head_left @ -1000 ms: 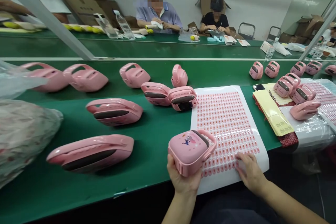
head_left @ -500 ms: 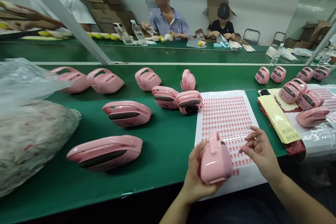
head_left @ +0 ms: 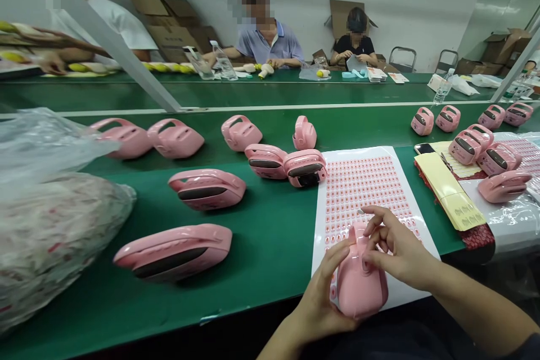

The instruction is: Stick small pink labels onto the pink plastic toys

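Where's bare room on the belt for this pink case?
The widest bare patch of green belt lies between the nearest pink case and the white label sheet. It is crowded right of the sheet, where pink cases sit beside yellow papers, and at the sheet's far corner, where two cases touch.

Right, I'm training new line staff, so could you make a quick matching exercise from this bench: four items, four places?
Items:
1. pink case
2. sheet of small stickers
3. yellow paper sheets
4. bulging plastic bag

Places:
A. heaped at the far left of the green belt
B. right of the white sheet
C. between left hand and right hand
D. flat beneath the hands

Pairs: 1-C, 2-D, 3-B, 4-A
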`<state>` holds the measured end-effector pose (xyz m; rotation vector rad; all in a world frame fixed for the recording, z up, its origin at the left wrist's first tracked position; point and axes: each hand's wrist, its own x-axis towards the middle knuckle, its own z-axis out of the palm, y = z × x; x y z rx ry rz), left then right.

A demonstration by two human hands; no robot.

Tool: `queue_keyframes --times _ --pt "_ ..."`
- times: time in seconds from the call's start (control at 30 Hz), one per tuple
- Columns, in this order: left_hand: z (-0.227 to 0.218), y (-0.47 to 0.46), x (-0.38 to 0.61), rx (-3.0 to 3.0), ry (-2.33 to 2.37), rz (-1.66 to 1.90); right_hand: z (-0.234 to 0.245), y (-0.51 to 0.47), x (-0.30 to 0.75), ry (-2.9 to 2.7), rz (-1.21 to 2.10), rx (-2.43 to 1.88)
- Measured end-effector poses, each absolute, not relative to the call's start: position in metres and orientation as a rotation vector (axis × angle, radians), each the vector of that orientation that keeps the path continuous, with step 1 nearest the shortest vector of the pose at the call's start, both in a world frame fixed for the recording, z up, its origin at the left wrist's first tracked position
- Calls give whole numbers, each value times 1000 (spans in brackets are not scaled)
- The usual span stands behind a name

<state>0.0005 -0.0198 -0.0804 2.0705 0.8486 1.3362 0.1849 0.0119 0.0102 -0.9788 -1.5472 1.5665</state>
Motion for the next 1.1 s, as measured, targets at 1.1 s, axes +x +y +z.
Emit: queue_keyframes --times 1.1 --pt "-60 -19 6 1826 680 1420 -58 47 192 -1992 1310 -895"
